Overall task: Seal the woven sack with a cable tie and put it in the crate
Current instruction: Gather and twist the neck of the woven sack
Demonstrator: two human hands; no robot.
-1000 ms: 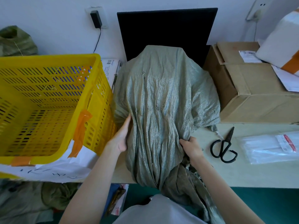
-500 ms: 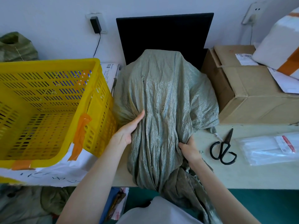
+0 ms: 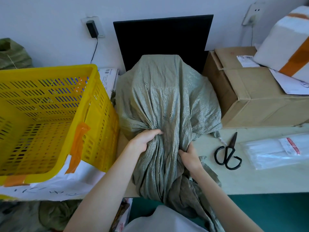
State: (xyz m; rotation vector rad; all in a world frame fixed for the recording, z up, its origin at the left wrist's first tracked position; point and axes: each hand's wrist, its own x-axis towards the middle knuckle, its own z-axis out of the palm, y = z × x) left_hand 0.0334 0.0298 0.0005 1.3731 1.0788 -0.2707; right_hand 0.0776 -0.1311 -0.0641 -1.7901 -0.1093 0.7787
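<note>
While folds hide some fingers [image 3: 157, 132], both hands bunch the sack's [image 3: 167, 97] neck.

both hands [image 3: 143, 139] [image 3: 189, 158] bunch sack [image 3: 167, 97] neck, crate [image 3: 50, 114] just left.

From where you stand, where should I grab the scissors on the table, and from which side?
Take the scissors by the black loop handles, coming from the near table edge on the right. The blades point away toward the cardboard box, and the loops lie flat with bare table around them.
</note>
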